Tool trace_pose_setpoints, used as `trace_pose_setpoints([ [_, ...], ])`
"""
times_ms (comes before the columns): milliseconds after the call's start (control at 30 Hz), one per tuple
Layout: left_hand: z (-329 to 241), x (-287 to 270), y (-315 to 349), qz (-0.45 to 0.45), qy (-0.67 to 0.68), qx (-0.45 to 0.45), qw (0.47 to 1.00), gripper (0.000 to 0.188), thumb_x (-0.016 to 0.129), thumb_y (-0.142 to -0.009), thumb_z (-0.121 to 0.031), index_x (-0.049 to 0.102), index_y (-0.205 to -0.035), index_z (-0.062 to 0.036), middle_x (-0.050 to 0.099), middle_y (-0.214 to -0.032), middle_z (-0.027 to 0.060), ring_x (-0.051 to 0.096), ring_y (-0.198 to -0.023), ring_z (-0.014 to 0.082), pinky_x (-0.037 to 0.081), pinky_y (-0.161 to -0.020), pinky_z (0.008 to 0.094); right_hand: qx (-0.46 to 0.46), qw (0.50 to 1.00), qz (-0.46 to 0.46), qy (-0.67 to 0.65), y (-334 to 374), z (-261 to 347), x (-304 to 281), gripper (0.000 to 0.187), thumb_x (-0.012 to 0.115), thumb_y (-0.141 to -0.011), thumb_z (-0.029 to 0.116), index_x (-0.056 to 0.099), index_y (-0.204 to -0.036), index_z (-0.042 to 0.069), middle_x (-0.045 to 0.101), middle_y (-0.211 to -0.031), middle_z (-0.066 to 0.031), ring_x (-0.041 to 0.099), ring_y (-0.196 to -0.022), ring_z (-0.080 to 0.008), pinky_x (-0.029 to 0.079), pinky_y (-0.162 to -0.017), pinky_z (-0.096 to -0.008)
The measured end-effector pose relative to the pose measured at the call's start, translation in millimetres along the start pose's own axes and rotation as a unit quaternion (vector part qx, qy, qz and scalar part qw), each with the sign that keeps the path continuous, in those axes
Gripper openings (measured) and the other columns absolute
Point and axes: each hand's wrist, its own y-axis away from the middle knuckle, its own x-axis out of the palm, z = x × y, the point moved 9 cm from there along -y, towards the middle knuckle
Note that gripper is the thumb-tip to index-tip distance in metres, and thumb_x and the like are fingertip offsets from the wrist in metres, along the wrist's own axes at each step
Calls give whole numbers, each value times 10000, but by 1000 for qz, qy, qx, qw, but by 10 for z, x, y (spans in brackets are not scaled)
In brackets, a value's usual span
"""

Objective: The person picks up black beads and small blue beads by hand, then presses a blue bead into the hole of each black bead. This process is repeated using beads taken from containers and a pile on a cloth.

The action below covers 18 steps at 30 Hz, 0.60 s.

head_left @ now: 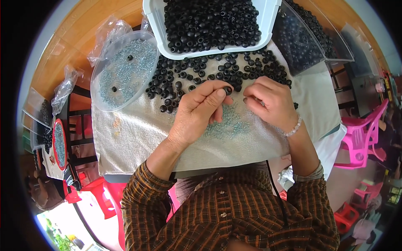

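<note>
My left hand [200, 109] pinches a round black bead [228, 90] between thumb and forefinger, its hole showing. Close by on the right, my right hand [271, 102] has its fingers pressed together; whatever lies between the tips is too small to make out. Below both hands a patch of tiny pale-blue glass beads [228, 125] is spread on the cream towel [138, 142]. Many loose black beads [171, 79] lie on the towel just beyond my hands.
A white tub [274, 25] full of black beads stands at the far middle. At left is a clear round dish [95, 85] of blue beads with two black ones; at right, a clear box [299, 50] of black beads. A pink chair [362, 140] stands right of the table.
</note>
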Motion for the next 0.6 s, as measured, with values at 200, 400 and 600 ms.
trace_pose_setpoints([
  [200, 41, 114, 26, 44, -55, 7, 998, 235, 465, -993, -151, 596, -1130, -12, 638, -861, 35, 510, -603, 52, 405, -532, 180, 32, 976, -76, -203, 6, 12, -180, 166, 691, -707, -35, 637, -849, 33, 616, -768, -63, 575, -606, -157, 446, -529, -260],
  [400, -51, 177, 6, 52, -109, 72, 990, 196, 540, -949, -89, 599, -1087, 38, 558, -842, 48, 527, -590, 72, 445, -533, 206, -25, 969, -106, -222, 21, 110, -241, 218, 716, -680, -67, 650, -869, 20, 636, -797, -83, 605, -631, -172, 475, -540, -263],
  [600, -96, 185, 15, 51, -142, 94, 984, 182, 549, -939, -76, 611, -1080, 21, 548, -819, 44, 524, -589, 68, 435, -525, 210, -7, 958, -114, -262, 29, 88, -221, 220, 743, -689, -42, 655, -880, 25, 636, -796, -85, 609, -630, -162, 481, -538, -250],
])
